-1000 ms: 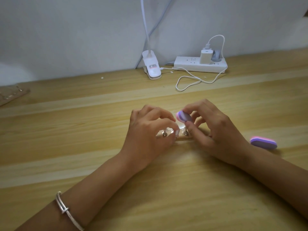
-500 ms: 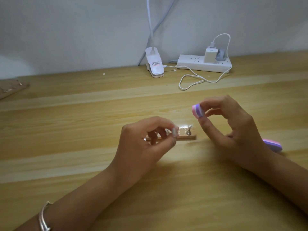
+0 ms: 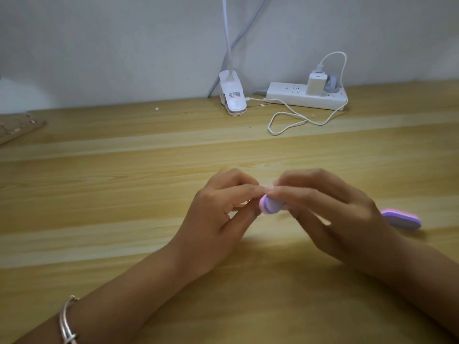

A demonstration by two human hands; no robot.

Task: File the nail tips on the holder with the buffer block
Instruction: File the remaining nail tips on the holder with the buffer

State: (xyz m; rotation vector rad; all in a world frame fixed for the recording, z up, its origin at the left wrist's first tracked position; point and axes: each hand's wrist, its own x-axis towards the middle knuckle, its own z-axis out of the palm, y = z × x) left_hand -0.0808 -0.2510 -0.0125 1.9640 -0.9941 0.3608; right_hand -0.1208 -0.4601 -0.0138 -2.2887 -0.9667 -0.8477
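My right hand [image 3: 330,209] pinches a small pink and purple buffer block [image 3: 269,206] between thumb and fingers, its end facing me. My left hand [image 3: 218,219] meets it from the left with curled fingers, its fingertips touching the block's upper edge. Both hands sit low over the middle of the wooden table [image 3: 124,182]. The nail tip holder lies beneath them and is almost wholly hidden; only a small glint shows between my left fingers. I cannot see which nail tip my left hand holds. The right hand is motion-blurred.
A second pink and purple buffer block [image 3: 402,219] lies on the table right of my right hand. At the back stand a white clip lamp base [image 3: 232,98], a white power strip [image 3: 305,96] with a charger and looped cable. A brown board [image 3: 17,127] sits far left.
My right hand has come down and left with the buffer block, back against my left hand. The holder, in plain view half a second ago, is now covered by both hands.
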